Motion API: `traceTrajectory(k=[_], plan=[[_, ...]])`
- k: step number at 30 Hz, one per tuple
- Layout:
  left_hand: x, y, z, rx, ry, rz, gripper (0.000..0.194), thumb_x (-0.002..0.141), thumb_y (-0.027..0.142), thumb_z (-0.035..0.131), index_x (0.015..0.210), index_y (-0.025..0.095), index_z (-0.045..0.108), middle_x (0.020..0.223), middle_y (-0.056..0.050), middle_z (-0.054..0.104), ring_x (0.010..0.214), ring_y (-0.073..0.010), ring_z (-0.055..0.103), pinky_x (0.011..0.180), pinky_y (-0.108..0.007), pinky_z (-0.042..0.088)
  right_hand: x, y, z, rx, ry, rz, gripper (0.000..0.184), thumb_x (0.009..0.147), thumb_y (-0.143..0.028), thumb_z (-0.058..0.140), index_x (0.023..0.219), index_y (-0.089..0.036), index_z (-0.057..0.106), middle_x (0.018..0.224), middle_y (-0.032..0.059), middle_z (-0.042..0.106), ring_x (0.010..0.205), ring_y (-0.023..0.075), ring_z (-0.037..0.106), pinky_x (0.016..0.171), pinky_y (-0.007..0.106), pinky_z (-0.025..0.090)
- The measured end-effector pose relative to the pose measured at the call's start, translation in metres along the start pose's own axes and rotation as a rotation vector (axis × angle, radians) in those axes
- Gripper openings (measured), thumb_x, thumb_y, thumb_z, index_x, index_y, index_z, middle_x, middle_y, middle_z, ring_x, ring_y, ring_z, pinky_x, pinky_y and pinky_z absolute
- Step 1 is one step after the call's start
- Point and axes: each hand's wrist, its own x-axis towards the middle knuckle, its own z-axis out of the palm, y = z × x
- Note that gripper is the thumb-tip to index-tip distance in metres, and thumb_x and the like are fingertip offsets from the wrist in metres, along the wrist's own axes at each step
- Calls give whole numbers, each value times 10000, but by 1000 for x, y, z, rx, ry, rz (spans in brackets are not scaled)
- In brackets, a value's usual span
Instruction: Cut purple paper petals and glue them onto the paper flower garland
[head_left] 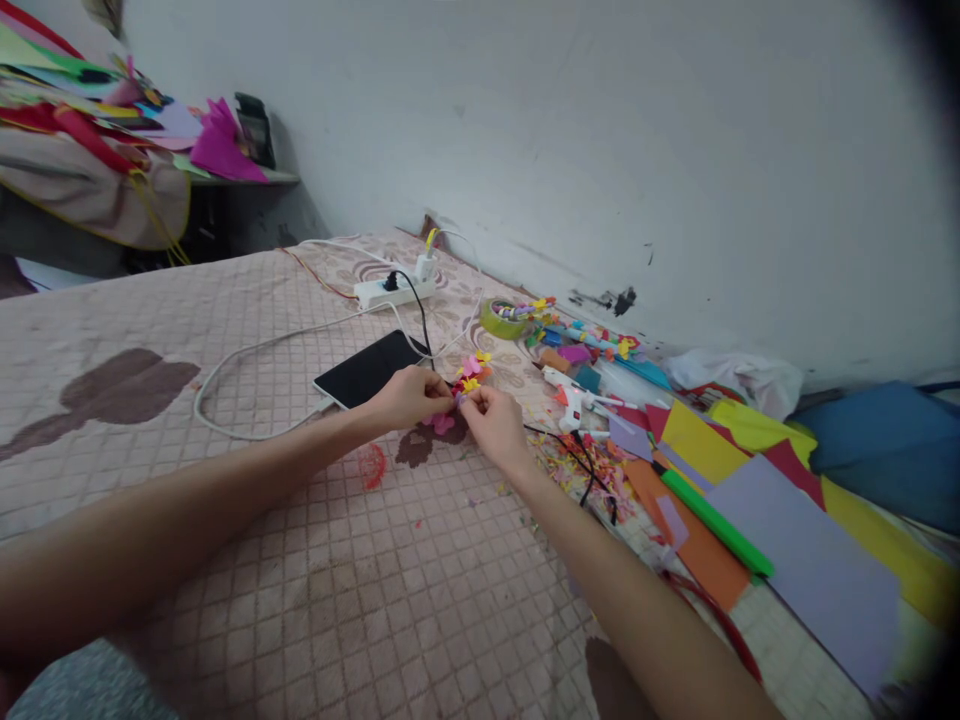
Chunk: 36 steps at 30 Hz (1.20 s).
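Observation:
My left hand (412,397) and my right hand (493,425) meet over the bed, fingertips pinched together and almost touching. Between them shows a small purple paper piece (460,399), its shape mostly hidden by the fingers. Small paper flowers in pink, yellow and red (471,378) show just behind the fingertips, and a pink paper flower (439,423) lies just below them. A tablet with a dark screen (371,368) is beside my left hand. To the right of my right hand lies a white glue gun (574,398).
A power strip (394,290) with plugs and trailing cables stands behind the tablet. Green tape (504,318), paper scraps (592,465), coloured sheets (810,560) and a green tube (716,522) lie on the right. A red lacy piece (372,466) lies near my left forearm.

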Motion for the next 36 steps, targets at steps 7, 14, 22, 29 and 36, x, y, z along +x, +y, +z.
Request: traceTrajectory(k=[7, 14, 22, 29, 36], plan=[[2, -3, -1, -12, 0, 10, 185, 662, 303, 595, 682, 128, 652, 562, -25, 623, 494, -103, 525, 461, -199, 362, -9, 8, -10, 139, -49, 62, 431, 849, -452, 387, 602, -167, 596, 475, -24, 478, 459, 114, 438, 452, 219, 306], [0, 1, -2, 10, 0, -17, 201, 670, 319, 597, 674, 127, 655, 537, -20, 608, 477, -101, 501, 449, -200, 352, -25, 18, -23, 289, -140, 163, 317, 787, -443, 490, 629, -179, 565, 453, -63, 410, 380, 89, 355, 384, 209, 258], [-3, 6, -3, -33, -2, -39, 159, 670, 278, 612, 674, 126, 660, 529, -24, 625, 469, -102, 520, 456, -201, 364, -37, 10, -41, 379, -149, 210, 207, 722, -328, 525, 575, -199, 462, 451, -78, 378, 388, 78, 313, 383, 205, 238], [-4, 4, -7, -128, -75, -4, 214, 725, 305, 583, 790, 120, 670, 560, -17, 622, 495, -99, 528, 499, -207, 386, -56, 0, -75, 521, -162, 206, 245, 766, -320, 527, 573, -206, 427, 443, -91, 323, 390, 77, 280, 396, 212, 220], [-7, 3, -24, -113, 9, -19, 218, 722, 319, 596, 811, 126, 646, 673, -33, 636, 550, -103, 531, 505, -207, 382, -81, -7, -113, 381, -122, 146, 276, 812, -354, 507, 590, -209, 432, 489, -65, 364, 434, 91, 303, 428, 221, 259]])
